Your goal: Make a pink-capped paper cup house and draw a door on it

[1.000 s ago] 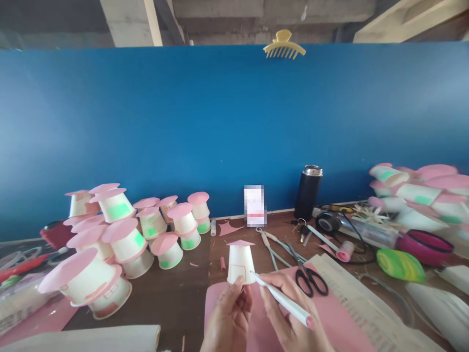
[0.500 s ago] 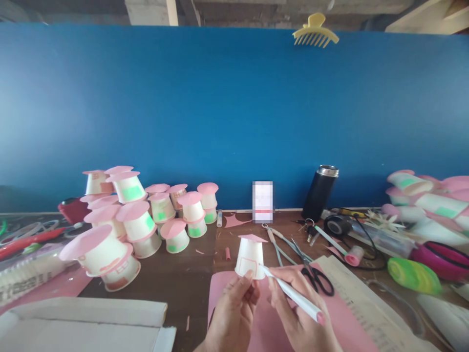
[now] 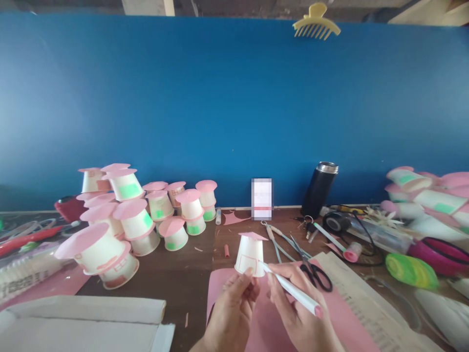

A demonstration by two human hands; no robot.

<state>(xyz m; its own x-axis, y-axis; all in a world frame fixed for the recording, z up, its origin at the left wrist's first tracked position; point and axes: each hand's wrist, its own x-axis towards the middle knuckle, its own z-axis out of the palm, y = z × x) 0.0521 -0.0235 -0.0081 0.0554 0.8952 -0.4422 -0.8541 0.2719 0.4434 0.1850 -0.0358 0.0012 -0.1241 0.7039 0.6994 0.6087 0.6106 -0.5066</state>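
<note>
A: What are the hands doing, low in the middle of the frame?

B: The left hand (image 3: 230, 313) grips the rim of an upturned paper cup (image 3: 250, 253) with a pink paper roof, thumb pressed to its wall. The right hand (image 3: 298, 313) is closed round a white marker (image 3: 291, 292) with a pink end, tip touching the cup where a pink outline is drawn.

A: And underneath?

B: A pink paper sheet (image 3: 264, 322) on the brown table (image 3: 183, 278). Black-handled scissors (image 3: 315, 274) lie just right of the hands, pliers (image 3: 273, 239) beyond them.

A: Further out?

B: Centre left, a heap of finished cup houses (image 3: 124, 220) with pink roofs and green patches. Right of centre a black flask (image 3: 319, 190) stands against the blue board (image 3: 220, 98); a yellow hair claw (image 3: 315, 22) sits on its top edge.

A: Any writing?

B: None readable; the small card (image 3: 262, 199) by the board is blurred.
</note>
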